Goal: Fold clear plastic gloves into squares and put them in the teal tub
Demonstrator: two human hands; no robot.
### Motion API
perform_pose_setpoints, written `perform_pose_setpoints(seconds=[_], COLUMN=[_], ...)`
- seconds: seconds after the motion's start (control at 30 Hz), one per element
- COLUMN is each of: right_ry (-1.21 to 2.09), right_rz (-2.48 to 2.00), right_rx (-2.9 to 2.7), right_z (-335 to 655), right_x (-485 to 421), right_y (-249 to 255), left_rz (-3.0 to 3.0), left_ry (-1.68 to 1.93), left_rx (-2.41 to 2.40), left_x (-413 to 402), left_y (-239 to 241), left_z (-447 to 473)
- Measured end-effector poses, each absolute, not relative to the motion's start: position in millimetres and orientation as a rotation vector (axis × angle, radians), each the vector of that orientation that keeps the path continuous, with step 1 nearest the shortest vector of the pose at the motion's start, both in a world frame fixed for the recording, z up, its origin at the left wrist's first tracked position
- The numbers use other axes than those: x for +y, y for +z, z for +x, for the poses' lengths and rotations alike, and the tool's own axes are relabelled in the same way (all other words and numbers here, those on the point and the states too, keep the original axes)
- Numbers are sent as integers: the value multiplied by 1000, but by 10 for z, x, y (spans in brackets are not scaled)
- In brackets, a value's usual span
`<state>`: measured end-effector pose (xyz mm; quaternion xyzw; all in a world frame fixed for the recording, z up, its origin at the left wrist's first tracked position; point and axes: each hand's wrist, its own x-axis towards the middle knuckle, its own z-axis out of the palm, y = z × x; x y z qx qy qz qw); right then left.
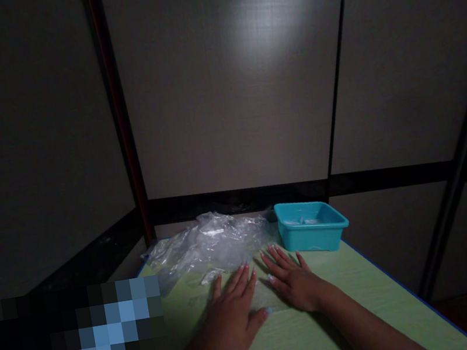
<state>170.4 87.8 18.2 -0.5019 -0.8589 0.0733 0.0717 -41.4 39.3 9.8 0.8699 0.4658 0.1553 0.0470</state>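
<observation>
My left hand [233, 314] lies flat on the light green table [369, 301], fingers stretched out and slightly spread, holding nothing. My right hand [292, 278] rests flat beside it, fingers also extended, holding nothing. Both sets of fingertips point toward a heap of crumpled clear plastic bags [209, 244] at the table's far end. The left fingertips nearly touch the edge of the plastic. A small teal plastic tub [310, 225] stands just beyond my right hand, with something pale inside that I cannot make out.
The table has a blue edge [391, 277] running along its right side. Grey wall panels with dark frames [128, 156] close off the back and left. The room is dim. A blurred patch covers the lower left corner.
</observation>
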Motion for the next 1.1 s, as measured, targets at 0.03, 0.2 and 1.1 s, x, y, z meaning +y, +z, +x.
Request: perform_pose_setpoints(seconds=[0.03, 0.2, 1.1], right_ry=[188, 142, 143], right_rz=[-1550, -1597, -1671], right_rx=[-2548, -2547, -2602], right_z=[1721, 1707, 1611], right_x=[891, 895, 860], right_y=[175, 140, 86], left_rz=[2664, 2682, 2435], left_ry=[479, 406, 173], left_rx=[1393, 1235, 1267], left_x=[381, 329, 172], left_y=[115, 140, 192], left_z=[-381, -245, -262])
